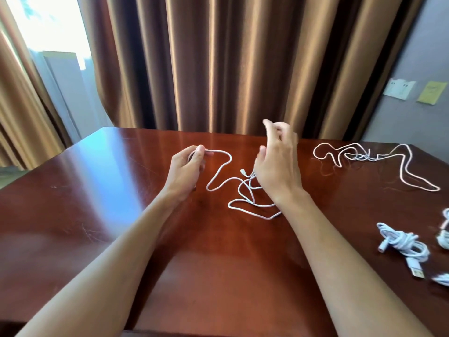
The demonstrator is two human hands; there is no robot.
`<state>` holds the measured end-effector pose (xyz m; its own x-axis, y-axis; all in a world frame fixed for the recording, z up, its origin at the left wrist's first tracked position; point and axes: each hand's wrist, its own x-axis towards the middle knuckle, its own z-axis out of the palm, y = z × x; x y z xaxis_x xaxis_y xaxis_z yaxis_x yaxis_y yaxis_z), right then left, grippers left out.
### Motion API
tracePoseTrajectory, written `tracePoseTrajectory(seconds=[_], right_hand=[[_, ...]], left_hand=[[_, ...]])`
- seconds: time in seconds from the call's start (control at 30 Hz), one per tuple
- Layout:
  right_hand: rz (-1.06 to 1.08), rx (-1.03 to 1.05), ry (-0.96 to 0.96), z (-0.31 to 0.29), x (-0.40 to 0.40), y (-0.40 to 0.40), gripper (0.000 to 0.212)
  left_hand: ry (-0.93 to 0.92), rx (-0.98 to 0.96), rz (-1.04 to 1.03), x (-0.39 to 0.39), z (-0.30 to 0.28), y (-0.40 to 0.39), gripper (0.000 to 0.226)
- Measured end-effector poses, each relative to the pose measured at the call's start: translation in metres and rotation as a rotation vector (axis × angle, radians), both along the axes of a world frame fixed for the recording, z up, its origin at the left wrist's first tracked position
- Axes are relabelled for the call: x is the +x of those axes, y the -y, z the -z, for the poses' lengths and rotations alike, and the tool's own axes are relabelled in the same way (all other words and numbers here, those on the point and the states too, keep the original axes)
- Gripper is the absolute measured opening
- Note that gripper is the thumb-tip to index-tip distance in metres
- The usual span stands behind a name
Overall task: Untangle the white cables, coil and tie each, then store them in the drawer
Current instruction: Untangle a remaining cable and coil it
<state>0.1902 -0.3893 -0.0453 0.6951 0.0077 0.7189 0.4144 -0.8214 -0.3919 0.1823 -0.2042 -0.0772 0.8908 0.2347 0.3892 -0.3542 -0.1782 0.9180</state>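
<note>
Left hand [187,166] has a pinching grip on 1 end of the cable [220,175], thumb on top and fingers curled round it, held just above the tabletop [97,215]. From there the cable snakes right and down into a loose tangle lying on the wood near the middle. Right hand [277,166] hovers over that tangle with nothing in it, fingers relaxed and loosely spread, a bit blurry. Further right there's a 2nd cable [379,158] sprawled loose along the far edge, well apart from the first. Near the right edge sits a tied bundle [403,244] with a USB plug sticking out, plus bits of more white cable cut off by the frame. Brown curtains [218,64] hang behind.
</note>
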Motion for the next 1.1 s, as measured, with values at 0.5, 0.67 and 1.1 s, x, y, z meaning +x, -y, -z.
tracePoseTrajectory(seconds=[0.5, 0.67, 1.1], right_hand=[[-0.533, 0.708, -0.570, 0.011, 0.000, -0.021, 0.022], [-0.609, 0.816, -0.569, 0.017, -0.001, -0.013, 0.022], [-0.561, 0.351, -0.615, 0.038, -0.003, -0.018, 0.028]], left_hand=[[-0.284, -0.310, 0.338, -0.007, -0.004, 0.004, 0.030], [-0.298, -0.349, 0.393, -0.009, -0.005, 0.003, 0.025], [-0.150, -0.711, 0.374, -0.004, -0.008, 0.000, 0.031]])
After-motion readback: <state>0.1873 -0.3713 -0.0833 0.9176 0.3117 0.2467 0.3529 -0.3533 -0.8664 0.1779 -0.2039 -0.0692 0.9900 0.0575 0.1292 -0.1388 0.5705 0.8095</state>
